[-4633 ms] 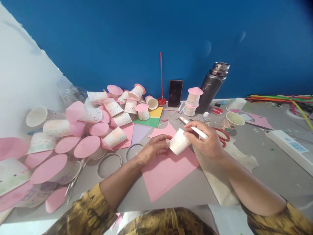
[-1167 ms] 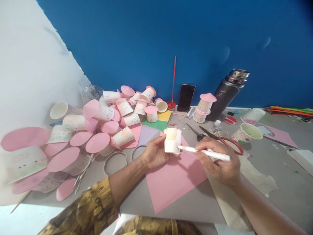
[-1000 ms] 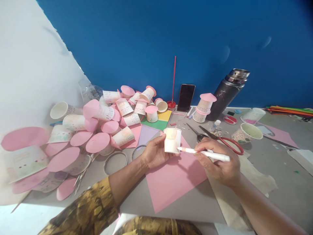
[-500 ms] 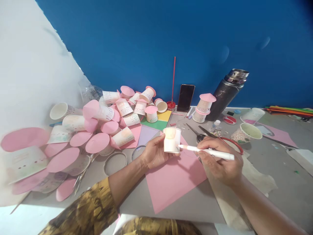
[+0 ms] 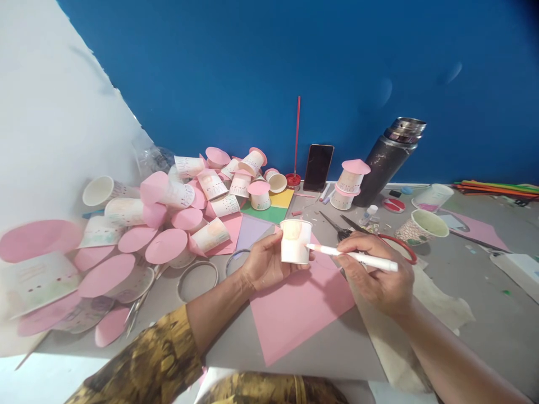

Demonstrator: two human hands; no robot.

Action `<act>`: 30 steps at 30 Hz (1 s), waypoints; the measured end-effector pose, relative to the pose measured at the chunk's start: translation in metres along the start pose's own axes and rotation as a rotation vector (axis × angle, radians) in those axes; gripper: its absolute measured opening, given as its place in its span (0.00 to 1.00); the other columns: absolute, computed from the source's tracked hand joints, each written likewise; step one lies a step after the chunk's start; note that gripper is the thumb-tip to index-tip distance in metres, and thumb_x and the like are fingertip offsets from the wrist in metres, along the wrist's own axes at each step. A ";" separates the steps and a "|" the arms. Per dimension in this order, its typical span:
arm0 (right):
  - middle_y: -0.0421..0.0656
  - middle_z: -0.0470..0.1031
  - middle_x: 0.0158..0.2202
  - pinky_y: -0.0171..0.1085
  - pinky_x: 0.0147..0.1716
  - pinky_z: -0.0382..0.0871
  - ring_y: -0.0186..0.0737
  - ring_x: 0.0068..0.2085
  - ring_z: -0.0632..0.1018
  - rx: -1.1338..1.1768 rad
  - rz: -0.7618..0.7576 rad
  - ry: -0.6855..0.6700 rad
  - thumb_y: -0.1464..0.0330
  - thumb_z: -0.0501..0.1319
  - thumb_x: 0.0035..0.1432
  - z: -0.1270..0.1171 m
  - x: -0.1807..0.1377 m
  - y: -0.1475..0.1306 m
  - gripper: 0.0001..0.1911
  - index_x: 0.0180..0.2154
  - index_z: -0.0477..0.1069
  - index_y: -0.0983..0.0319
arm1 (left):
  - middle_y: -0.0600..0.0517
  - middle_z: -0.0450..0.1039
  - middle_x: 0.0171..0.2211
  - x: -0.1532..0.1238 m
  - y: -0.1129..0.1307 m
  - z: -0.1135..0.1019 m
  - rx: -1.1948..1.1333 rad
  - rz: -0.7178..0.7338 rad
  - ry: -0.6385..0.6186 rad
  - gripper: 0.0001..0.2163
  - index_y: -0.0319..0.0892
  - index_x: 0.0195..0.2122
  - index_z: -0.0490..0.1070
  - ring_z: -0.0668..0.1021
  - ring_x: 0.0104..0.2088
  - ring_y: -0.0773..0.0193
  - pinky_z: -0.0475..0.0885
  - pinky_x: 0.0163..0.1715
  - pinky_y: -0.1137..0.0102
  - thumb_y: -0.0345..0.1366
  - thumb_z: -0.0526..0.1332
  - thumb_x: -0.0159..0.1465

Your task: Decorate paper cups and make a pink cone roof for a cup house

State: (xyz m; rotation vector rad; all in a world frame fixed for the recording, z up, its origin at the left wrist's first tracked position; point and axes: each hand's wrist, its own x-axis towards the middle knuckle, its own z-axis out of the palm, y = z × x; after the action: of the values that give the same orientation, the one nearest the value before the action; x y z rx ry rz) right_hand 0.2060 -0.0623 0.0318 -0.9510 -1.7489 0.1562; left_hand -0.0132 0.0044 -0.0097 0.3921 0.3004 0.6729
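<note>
Your left hand (image 5: 263, 264) kept clasping the small white paper cup (image 5: 295, 242) upright. Your right hand (image 5: 374, 275), pinching the slim white marker pen (image 5: 357, 258), raised its tip slightly.

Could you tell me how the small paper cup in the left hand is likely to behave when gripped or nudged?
The paper cup looks thin-walled, so a firm squeeze would probably dent it. The left hand holds it up by fingertips, suggesting it is light. Laid sideways, its round wall might roll.
</note>
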 end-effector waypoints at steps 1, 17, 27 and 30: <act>0.40 0.78 0.29 0.35 0.27 0.71 0.38 0.27 0.78 -0.004 0.000 0.005 0.71 0.65 0.63 0.000 0.000 -0.001 0.02 0.38 0.75 0.59 | 0.37 0.83 0.45 0.000 0.000 0.000 -0.009 -0.003 -0.005 0.18 0.33 0.52 0.77 0.85 0.42 0.49 0.76 0.45 0.58 0.41 0.54 0.73; 0.39 0.77 0.29 0.36 0.25 0.71 0.37 0.27 0.78 0.016 0.007 0.021 0.72 0.64 0.64 -0.003 0.002 -0.004 0.04 0.39 0.74 0.57 | 0.37 0.82 0.47 -0.004 0.004 0.003 -0.067 -0.092 -0.025 0.22 0.30 0.59 0.72 0.83 0.46 0.47 0.73 0.47 0.60 0.40 0.57 0.69; 0.41 0.76 0.30 0.39 0.28 0.70 0.38 0.29 0.75 0.155 -0.053 -0.059 0.76 0.63 0.62 -0.003 0.000 0.003 0.07 0.40 0.74 0.59 | 0.35 0.83 0.44 -0.002 0.003 0.000 -0.082 -0.066 0.002 0.21 0.28 0.59 0.70 0.84 0.42 0.50 0.76 0.46 0.57 0.39 0.53 0.73; 0.41 0.76 0.30 0.39 0.29 0.70 0.38 0.29 0.75 0.183 -0.066 -0.088 0.76 0.63 0.62 -0.002 -0.001 0.004 0.07 0.40 0.74 0.59 | 0.35 0.82 0.44 -0.002 0.003 0.000 -0.068 -0.063 0.017 0.21 0.28 0.60 0.70 0.84 0.43 0.49 0.77 0.46 0.56 0.38 0.52 0.73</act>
State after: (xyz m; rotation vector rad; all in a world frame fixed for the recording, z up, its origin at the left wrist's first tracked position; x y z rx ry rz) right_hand 0.2101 -0.0614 0.0299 -0.7631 -1.8097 0.3136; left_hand -0.0160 0.0051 -0.0078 0.3110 0.3037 0.6229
